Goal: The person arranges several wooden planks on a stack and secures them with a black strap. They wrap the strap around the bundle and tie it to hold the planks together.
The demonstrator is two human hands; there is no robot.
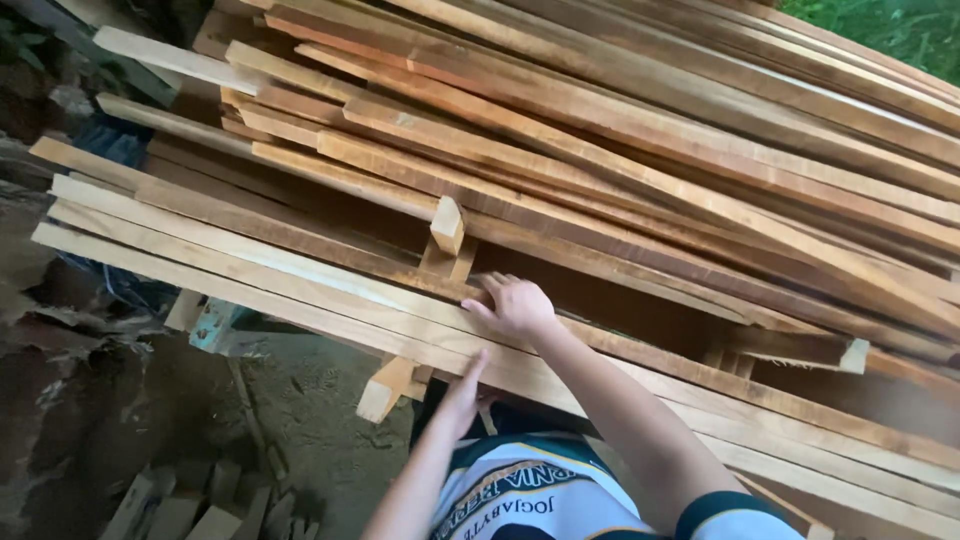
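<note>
A big stack of long wooden planks (640, 150), pale and reddish, fills most of the view. My right hand (515, 305) lies on top of the front planks, its fingers hooked over the edge of a reddish plank (330, 245). My left hand (462, 395) is lower, at the front edge of the pale bottom planks (250, 290). Its thumb lies against the edge and its fingers reach underneath, partly hidden. A short wooden block (447, 225) stands between the layers just above my right hand.
A short cross piece (385, 388) sticks out under the stack next to my left hand. Small wood offcuts (190, 505) lie on the dirt ground at the lower left. Green plants (890, 25) show at the top right.
</note>
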